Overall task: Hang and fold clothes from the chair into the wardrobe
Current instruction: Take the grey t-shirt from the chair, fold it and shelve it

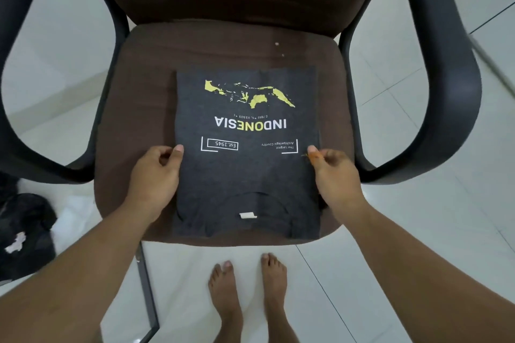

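Hands, left (156, 172) and right (334, 172), pinch the folded shirt's (248, 164) side edges on the chair (223, 44); final fold and wardrobe remain.

1. A brown padded chair seat (133, 108) fills the centre of the frame, flanked by black armrests (446, 92).
2. A folded dark grey T-shirt (248, 175) lies flat on the seat, collar toward the lower edge.
3. The chair stands on a pale tiled floor (418, 231).
4. A dark heap of clothes (25, 228) lies on the floor at lower left.
5. Two bare feet (248, 295) stand on the tiles at bottom centre.
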